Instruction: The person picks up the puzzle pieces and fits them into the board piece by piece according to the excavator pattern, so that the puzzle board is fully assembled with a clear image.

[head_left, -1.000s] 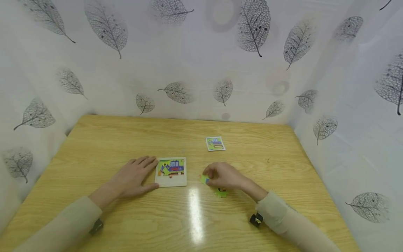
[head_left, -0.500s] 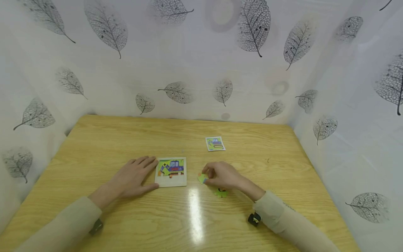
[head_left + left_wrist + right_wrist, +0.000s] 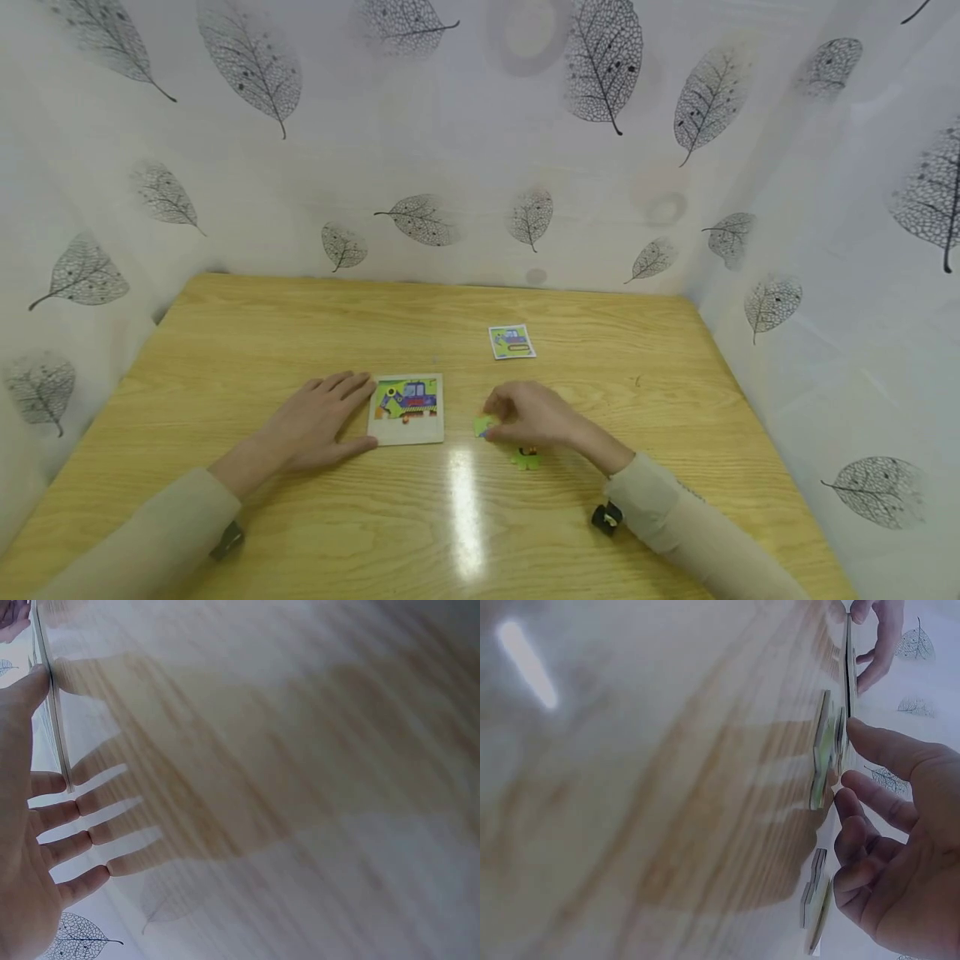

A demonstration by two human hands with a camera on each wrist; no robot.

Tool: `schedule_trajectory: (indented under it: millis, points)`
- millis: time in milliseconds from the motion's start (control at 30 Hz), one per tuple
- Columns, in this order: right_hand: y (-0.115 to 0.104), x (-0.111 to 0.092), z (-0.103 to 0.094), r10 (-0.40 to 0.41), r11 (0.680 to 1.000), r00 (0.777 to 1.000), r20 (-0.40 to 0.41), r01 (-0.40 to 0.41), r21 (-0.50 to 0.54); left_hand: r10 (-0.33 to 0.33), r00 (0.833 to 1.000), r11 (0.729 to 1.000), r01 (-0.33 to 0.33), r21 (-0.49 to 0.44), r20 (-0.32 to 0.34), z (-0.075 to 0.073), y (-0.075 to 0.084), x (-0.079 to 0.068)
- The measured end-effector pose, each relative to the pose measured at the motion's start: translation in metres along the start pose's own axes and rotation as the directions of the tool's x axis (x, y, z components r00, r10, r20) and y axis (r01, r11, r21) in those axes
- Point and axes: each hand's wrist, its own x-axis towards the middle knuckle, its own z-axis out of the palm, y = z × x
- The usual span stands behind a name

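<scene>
My left hand (image 3: 322, 417) lies spread by the left edge of a square puzzle board (image 3: 408, 432), its fingertips and thumb touching that edge. The board's upper part shows a blue digger on green; its lower part is a pale strip. At the right, my right hand (image 3: 536, 417) pinches a small green and blue puzzle piece (image 3: 481, 426) between thumb and index finger, low at the table. Another green puzzle piece (image 3: 527, 460) lies just below that hand. The right wrist view shows it edge-on as a green piece (image 3: 823, 754), with further thin pieces (image 3: 815, 889) under the curled fingers.
A small picture card (image 3: 512, 342) with the same digger lies farther back on the wooden table (image 3: 300, 325). White leaf-printed cloth (image 3: 480, 150) stands behind and on both sides of the table.
The piece in my right fingers has turned a little in place, and the right hand has shifted very slightly. My left hand and the board stay where they were.
</scene>
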Motion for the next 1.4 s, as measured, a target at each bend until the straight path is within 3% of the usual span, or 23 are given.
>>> schedule_trajectory:
  millis: [300,800,1400]
  points:
    - [0.0,0.003,-0.002,-0.032,0.999,0.999,0.013,0.032,-0.013,-0.002,1.0,1.0,0.002,-0.009,0.01,0.002,-0.001,0.001]
    - [0.003,0.007,0.001,-0.033,0.993,0.998,0.048,0.027,0.116,0.0,1.0,1.0,0.0,-0.006,0.007,0.001,-0.002,0.0]
    - [0.001,0.014,0.0,-0.04,0.924,0.999,0.026,0.027,0.38,-0.006,1.0,1.0,0.006,-0.016,0.019,0.0,-0.001,0.001]
